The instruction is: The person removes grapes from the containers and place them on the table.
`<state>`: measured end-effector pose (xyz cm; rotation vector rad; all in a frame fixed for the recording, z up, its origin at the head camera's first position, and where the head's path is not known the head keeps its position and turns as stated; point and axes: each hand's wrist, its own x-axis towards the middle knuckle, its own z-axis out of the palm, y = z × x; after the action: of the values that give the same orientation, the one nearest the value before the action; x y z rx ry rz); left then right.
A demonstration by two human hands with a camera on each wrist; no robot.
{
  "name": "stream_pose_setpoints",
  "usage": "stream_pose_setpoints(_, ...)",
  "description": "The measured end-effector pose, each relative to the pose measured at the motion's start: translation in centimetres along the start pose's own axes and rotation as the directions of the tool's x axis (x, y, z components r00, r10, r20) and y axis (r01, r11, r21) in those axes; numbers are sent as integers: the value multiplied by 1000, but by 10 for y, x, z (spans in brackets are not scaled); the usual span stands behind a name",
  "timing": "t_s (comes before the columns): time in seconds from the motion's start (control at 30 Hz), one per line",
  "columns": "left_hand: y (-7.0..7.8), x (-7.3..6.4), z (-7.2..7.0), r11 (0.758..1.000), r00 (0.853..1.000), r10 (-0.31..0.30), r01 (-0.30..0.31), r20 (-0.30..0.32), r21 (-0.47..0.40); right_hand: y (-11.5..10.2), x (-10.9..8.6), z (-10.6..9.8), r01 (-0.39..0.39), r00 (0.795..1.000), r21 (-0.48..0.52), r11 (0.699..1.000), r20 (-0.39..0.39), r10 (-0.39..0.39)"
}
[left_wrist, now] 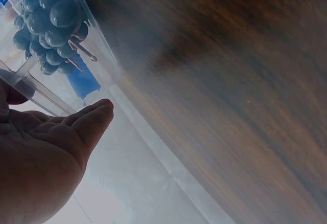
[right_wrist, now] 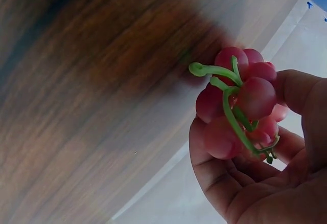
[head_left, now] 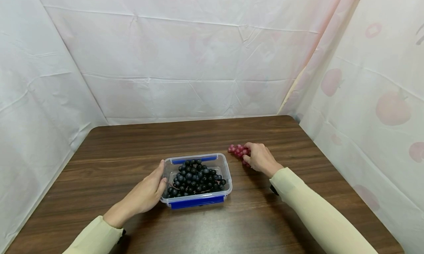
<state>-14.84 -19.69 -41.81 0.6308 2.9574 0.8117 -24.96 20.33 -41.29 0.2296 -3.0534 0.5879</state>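
Observation:
A clear plastic food container (head_left: 197, 201) with blue clips stands on the table, holding dark grapes (head_left: 195, 176) with thin stems. At its left end my left hand (head_left: 145, 191) grips the wall, thumb at the rim and fingers along the outside. The left wrist view shows those fingers (left_wrist: 94, 124) extended beside the clear side. To the right of the container, my right hand (head_left: 261, 158) holds a bunch of red grapes (head_left: 236, 150). In the right wrist view, thumb and fingers curl round the red grapes (right_wrist: 255, 98), whose green stem (right_wrist: 232, 116) faces the camera.
The dark wooden table (head_left: 159, 136) has rounded far corners. A white sheet (head_left: 185, 62) hangs behind it, and a fruit-printed curtain (head_left: 371, 99) runs along the right side. Another pale sheet (head_left: 43, 99) borders the left edge.

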Motion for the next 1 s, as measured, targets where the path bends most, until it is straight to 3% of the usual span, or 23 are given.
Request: stream_pose_setpoints(1.0,0,0,1,1000,1000,8,-8,-13,7,3,-1,-2,10,1000,-84,996,-20,-11)
